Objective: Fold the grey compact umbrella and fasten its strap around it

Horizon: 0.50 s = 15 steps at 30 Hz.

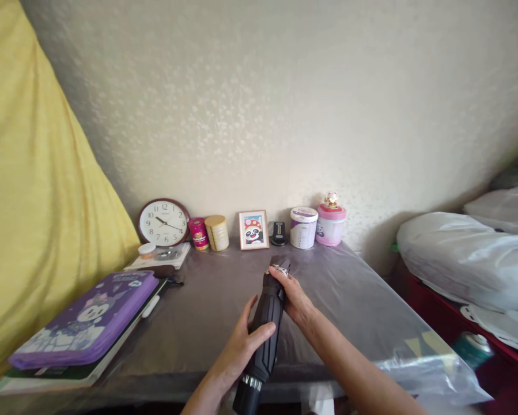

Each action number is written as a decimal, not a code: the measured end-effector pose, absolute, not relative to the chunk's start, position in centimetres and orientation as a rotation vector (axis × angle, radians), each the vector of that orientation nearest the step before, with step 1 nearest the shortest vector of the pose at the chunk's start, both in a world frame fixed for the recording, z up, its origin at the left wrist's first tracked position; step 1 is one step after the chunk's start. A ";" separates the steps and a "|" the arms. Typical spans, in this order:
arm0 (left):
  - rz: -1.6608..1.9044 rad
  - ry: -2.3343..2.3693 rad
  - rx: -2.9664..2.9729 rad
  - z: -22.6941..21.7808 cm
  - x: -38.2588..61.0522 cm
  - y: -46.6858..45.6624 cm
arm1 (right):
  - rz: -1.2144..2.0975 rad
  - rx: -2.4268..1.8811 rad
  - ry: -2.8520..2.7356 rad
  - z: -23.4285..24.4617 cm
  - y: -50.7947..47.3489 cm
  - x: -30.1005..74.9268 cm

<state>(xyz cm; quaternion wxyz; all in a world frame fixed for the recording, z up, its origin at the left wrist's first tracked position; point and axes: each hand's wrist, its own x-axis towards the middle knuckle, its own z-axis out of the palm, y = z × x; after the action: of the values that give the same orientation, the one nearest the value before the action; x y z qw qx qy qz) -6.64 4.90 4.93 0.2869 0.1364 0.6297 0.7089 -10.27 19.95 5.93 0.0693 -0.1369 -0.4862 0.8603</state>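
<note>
A folded black umbrella point(265, 337) is tilted over the near part of the table, its handle with a silver band pointing toward me. My right hand point(294, 294) grips its far end, where the metal rib tips show under the thumb. Around the middle of the umbrella is my left hand point(245, 340), with the thumb across the top and one finger reaching along the left side. The left hand's other fingers are hidden behind the umbrella.
Along the wall on the grey-covered table point(340, 300) stand a clock point(163, 223), several canisters, a framed panda picture point(254, 230) and a small black device point(278, 233). A purple case point(90, 317) lies on books at left. White plastic bags point(466, 253) bulge at right.
</note>
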 end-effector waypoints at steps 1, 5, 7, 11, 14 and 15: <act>1.853 1.619 0.334 4.9 -6.6 4.9 | 2.582 -0.419 -1.438 6.2 20.2 -10.4; 1.790 1.532 0.367 4.8 -6.4 4.6 | 2.579 -0.423 -1.348 7.3 21.9 -10.4; 1.737 1.565 0.422 4.6 -6.3 4.6 | 2.606 -0.432 -1.285 7.6 22.6 -10.3; 1.698 1.741 0.547 3.8 -6.2 5.1 | 2.660 -0.431 -1.172 7.6 23.6 -10.3; 1.674 1.932 0.579 3.1 -6.2 5.8 | 2.698 -0.405 -1.162 7.4 24.2 -10.3; 1.656 1.996 0.569 2.9 -6.2 5.9 | 2.692 -0.398 -1.183 7.3 24.3 -10.3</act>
<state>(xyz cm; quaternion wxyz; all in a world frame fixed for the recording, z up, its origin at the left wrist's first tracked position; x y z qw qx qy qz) -6.20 5.93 2.86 0.2407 0.2080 0.7295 0.6054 -10.33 24.33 7.31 0.0871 -0.1338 -0.3970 0.9038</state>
